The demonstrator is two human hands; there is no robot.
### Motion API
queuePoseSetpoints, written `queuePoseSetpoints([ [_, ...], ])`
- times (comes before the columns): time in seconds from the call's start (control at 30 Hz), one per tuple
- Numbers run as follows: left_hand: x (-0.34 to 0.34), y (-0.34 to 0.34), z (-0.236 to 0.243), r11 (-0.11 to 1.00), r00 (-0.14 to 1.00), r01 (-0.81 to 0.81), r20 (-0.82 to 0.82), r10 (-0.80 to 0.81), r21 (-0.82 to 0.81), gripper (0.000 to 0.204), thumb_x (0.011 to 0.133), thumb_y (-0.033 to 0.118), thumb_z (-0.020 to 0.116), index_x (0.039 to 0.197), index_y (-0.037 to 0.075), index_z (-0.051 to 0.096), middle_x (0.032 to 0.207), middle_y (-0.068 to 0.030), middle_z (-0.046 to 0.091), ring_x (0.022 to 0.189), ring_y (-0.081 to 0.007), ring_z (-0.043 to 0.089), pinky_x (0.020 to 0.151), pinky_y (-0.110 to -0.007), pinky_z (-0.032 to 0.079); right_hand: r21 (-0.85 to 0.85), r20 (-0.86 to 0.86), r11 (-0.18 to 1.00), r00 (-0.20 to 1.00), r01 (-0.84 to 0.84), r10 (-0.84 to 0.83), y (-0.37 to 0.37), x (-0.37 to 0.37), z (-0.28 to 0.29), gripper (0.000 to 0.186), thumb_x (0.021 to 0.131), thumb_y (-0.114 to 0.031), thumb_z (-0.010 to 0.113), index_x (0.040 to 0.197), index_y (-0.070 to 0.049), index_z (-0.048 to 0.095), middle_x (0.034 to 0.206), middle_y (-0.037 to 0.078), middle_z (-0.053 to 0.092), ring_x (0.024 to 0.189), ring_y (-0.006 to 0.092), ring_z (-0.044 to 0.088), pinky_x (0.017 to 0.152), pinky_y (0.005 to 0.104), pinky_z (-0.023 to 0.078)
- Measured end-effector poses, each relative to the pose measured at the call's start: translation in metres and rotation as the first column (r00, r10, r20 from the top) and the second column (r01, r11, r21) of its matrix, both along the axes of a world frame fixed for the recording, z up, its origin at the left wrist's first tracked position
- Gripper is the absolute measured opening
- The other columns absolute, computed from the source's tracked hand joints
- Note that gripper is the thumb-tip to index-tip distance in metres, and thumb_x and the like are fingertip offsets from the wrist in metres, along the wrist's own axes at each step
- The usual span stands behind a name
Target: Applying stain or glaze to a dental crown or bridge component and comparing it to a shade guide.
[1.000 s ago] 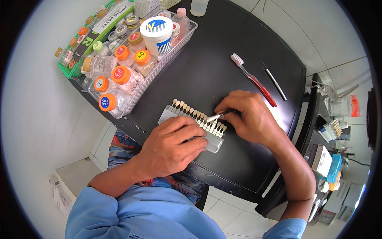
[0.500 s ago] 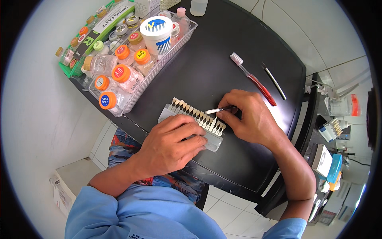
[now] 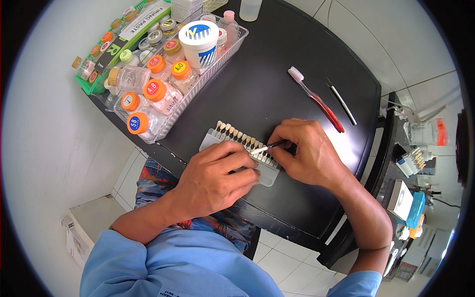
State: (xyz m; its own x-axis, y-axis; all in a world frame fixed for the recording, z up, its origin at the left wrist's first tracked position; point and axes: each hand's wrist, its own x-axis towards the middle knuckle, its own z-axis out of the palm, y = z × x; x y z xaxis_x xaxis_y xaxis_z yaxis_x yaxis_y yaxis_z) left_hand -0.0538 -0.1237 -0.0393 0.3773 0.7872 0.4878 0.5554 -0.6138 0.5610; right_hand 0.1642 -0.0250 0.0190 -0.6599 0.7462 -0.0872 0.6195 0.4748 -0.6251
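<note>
A tooth shade guide (image 3: pixel 268 176) lies on the black table in front of me, its row of tooth-coloured tabs set in a pale grey holder. My left hand (image 3: pixel 215 173) is curled over the holder's near side and grips it, covering its middle. Between the thumb and fingers of my right hand (image 3: pixel 309 153) is a slim shade tab (image 3: pixel 262 148) with a dark stem. The tab's white end points down-left and overlaps the right part of the row. Its other end is hidden in my fingers.
A clear plastic basket (image 3: pixel 198 81) of capped jars stands at the left, beside a green basket (image 3: pixel 91 88). A red toothbrush (image 3: pixel 316 99) and a thin pen-like tool (image 3: pixel 342 104) lie to the right. A translucent cup (image 3: pixel 250 10) stands at the far edge.
My right hand has brought the shade tab down and slightly left, from over the row to against its right part. My left hand stays on the holder.
</note>
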Motion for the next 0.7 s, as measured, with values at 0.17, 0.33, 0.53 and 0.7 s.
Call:
queuePoseSetpoints([
  [0.17,-0.001,0.001,-0.003,1.0,1.0,0.011,-0.013,-0.012,-0.01,0.021,0.074,0.012,0.089,0.093,0.014,0.082,0.103,0.0042,0.074,0.104,-0.0213,0.068,0.084,-0.035,0.061,-0.082,-0.012,0.996,0.999,0.048,-0.049,0.007,0.005,0.003,0.016,0.086,-0.008,0.077,0.092,0.006,0.075,0.084,0.021,0.073,0.079,0.0351,0.073,0.073,0.045,0.056],
  [0.33,0.0,0.0,-0.002,1.0,1.0,-0.01,-0.02,0.01,-0.012,0.025,0.074,0.012,0.09,0.099,0.015,0.084,0.103,0.0051,0.073,0.106,-0.0204,0.068,0.087,-0.035,0.061,-0.123,0.0,0.991,0.999,0.043,-0.044,0.011,0.013,0.004,0.022,0.084,-0.014,0.078,0.094,0.005,0.075,0.087,0.02,0.073,0.079,0.0331,0.074,0.075,0.0433,0.058],
  [0.53,0.0,0.0,0.0,1.0,0.999,-0.009,-0.05,0.009,-0.015,0.028,0.076,0.013,0.09,0.104,0.018,0.085,0.106,0.0073,0.072,0.107,-0.0196,0.066,0.088,-0.034,0.06,-0.026,0.111,0.999,0.994,0.022,-0.019,0.004,0.006,0.004,0.023,0.08,-0.019,0.077,0.091,0.001,0.074,0.083,0.014,0.071,0.086,0.031,0.07,0.077,0.045,0.056],
  [0.7,0.0,0.0,-0.001,1.0,0.998,-0.01,-0.057,0.01,-0.004,0.026,0.078,0.014,0.089,0.103,0.019,0.085,0.105,0.0071,0.071,0.106,-0.02,0.066,0.087,-0.034,0.06,-0.018,0.133,0.999,0.991,0.033,-0.03,0.002,0.004,0.002,0.022,0.08,-0.019,0.076,0.091,0.0,0.075,0.084,0.012,0.071,0.089,0.0302,0.069,0.078,0.0457,0.055],
])
